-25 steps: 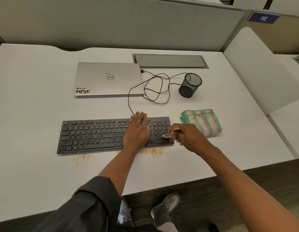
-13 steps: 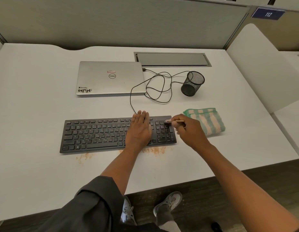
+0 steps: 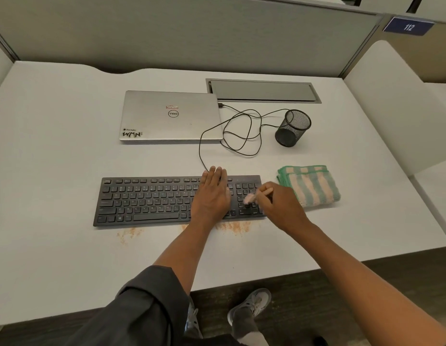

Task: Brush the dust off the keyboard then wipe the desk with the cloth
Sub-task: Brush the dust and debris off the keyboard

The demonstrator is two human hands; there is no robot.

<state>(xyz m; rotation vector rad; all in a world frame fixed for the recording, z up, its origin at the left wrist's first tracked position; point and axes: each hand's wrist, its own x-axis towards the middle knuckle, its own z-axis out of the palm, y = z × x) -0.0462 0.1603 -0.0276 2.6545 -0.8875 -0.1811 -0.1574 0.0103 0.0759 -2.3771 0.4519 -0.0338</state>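
A black keyboard point(image 3: 147, 199) lies across the middle of the white desk point(image 3: 54, 158). My left hand point(image 3: 213, 196) presses flat on its right half, fingers straight. My right hand point(image 3: 282, 208) grips a small brush point(image 3: 253, 197) whose pale bristles, blurred, touch the number pad. Orange-brown dust point(image 3: 233, 227) lies on the desk along the keyboard's front edge, with a second patch point(image 3: 128, 234) further left. A folded green and peach striped cloth point(image 3: 310, 186) rests just right of the keyboard.
Behind the keyboard lies a closed silver laptop point(image 3: 170, 116), with a looped black cable point(image 3: 242, 133) running to the keyboard. A black mesh cup point(image 3: 293, 131) stands at the right rear. A grey cable hatch point(image 3: 263, 90) sits in the desk near the partition.
My right hand has swept the brush from the top of the number pad down toward its middle. My left hand stays pressed on the keyboard.
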